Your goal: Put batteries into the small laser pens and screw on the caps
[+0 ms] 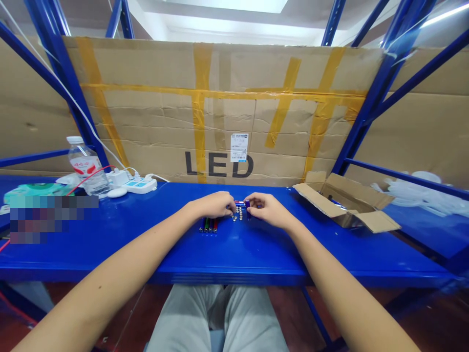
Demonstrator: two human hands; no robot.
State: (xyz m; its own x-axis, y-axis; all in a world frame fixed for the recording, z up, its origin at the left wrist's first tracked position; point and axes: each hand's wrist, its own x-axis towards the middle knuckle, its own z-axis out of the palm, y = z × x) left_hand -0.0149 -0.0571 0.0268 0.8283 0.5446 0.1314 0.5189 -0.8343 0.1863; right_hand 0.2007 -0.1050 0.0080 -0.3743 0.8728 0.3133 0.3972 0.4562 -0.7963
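My right hand pinches a small dark blue tube upright between thumb and fingertips, just above the blue table. To its left, my left hand points its closed fingertips down at the edge of a group of small shiny round pieces, which look like button cells. Whatever those fingertips hold is too small to make out. Behind the round pieces, between the hands, lies a slim red and silvery tube. Several slim tubes in green, red and dark colours lie side by side below my left hand, partly covered by it.
An open cardboard box with something blue and silvery inside stands at right. A water bottle, a white power strip and a green packet are at left. A large cardboard sheet stands behind the table, between blue posts.
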